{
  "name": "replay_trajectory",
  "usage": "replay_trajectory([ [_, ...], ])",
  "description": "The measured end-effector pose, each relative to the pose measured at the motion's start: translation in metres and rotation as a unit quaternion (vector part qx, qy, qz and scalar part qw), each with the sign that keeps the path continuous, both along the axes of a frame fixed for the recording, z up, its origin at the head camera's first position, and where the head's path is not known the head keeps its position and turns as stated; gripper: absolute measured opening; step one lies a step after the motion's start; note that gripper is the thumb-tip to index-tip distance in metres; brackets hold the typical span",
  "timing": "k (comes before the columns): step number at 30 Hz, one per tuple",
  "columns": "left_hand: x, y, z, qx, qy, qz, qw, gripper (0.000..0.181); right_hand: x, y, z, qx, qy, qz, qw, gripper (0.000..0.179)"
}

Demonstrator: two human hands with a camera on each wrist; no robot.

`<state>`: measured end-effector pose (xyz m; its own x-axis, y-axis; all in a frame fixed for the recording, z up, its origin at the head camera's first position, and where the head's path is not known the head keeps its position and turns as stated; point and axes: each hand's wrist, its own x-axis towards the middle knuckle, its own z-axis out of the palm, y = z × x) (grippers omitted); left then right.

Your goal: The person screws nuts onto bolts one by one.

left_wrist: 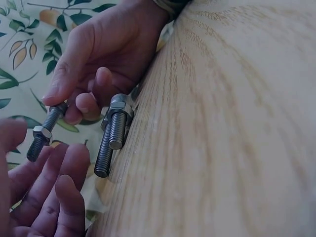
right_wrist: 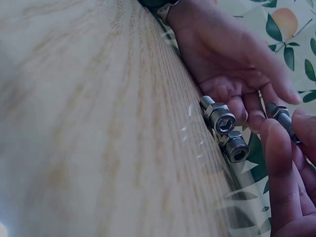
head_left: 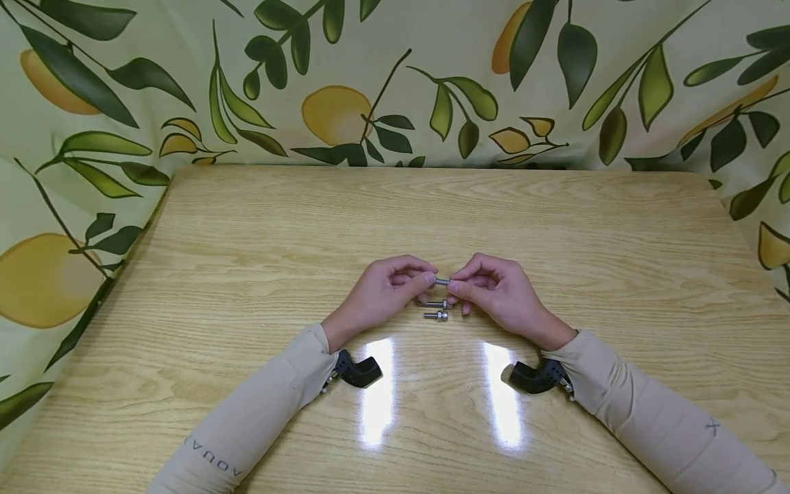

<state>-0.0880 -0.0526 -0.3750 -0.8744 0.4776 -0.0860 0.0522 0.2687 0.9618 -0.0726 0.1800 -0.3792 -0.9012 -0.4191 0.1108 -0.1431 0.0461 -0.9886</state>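
Note:
A metal bolt (left_wrist: 52, 117) with a hex nut (left_wrist: 42, 132) on its thread is held between both hands, above the table. My right hand (head_left: 496, 291) pinches its head end between thumb and fingers. At the threaded end, my left hand (head_left: 385, 291) has its thumb and fingers around the nut, and the wrist views show a gap between thumb and nut. Below, two socket-head bolts with nuts lie side by side on the table: a longer bolt (head_left: 434, 303) and a shorter bolt (head_left: 435, 315). Fingers of my right hand hang by the longer one's head.
The wood-grain table (head_left: 278, 226) reaches to a cloth (head_left: 457, 41) printed with fruit and leaves at the back and sides. Black wrist devices (head_left: 359, 369) hang under both sleeves. Two bright light reflections show on the tabletop in front of the hands.

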Motion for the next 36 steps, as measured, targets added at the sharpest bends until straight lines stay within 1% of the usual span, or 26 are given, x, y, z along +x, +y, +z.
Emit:
replay_trajectory([
  [3, -0.0001, -0.0001, 0.0003, -0.001, 0.0, -0.002, 1.0, 0.023, -0.0001, -0.0004, 0.0005, -0.001, 0.0, 0.0, 1.0, 0.011],
  [6, -0.0002, 0.0, 0.0004, 0.006, 0.005, -0.008, 0.9999, 0.027, -0.0002, -0.0006, 0.0008, -0.002, 0.0, 0.001, 1.0, 0.011],
  [11, -0.0005, 0.0002, 0.0003, 0.014, 0.004, -0.005, 0.9999, 0.028, -0.0006, -0.0006, 0.001, 0.005, 0.007, 0.002, 1.0, 0.01],
  [14, -0.0011, 0.0005, -0.0005, 0.016, 0.011, -0.005, 0.9998, 0.03, -0.001, -0.0004, 0.0007, 0.004, 0.009, 0.003, 0.9999, 0.01],
  [16, -0.0014, 0.0005, -0.0009, 0.013, 0.016, -0.006, 0.9998, 0.033, -0.0011, -0.0003, 0.0003, 0.004, 0.009, 0.003, 0.9999, 0.01],
  [22, -0.0016, 0.0, -0.0012, -0.006, 0.006, -0.009, 0.9999, 0.023, -0.0014, 0.0002, -0.001, 0.016, 0.01, 0.001, 0.9998, 0.01],
  [27, -0.0012, 0.0003, -0.0003, -0.002, 0.014, -0.014, 0.9998, 0.027, -0.0009, 0.0004, -0.0009, 0.018, 0.012, 0.0, 0.9998, 0.01],
  [32, -0.0009, 0.0001, -0.0005, -0.002, 0.002, -0.013, 0.9999, 0.023, 0.0001, 0.0, 0.0002, 0.022, 0.011, 0.0, 0.9997, 0.009],
  [36, -0.0005, 0.0, -0.0009, -0.006, 0.007, -0.016, 0.9998, 0.025, 0.0007, -0.0002, 0.0006, 0.023, 0.011, -0.001, 0.9997, 0.009],
])
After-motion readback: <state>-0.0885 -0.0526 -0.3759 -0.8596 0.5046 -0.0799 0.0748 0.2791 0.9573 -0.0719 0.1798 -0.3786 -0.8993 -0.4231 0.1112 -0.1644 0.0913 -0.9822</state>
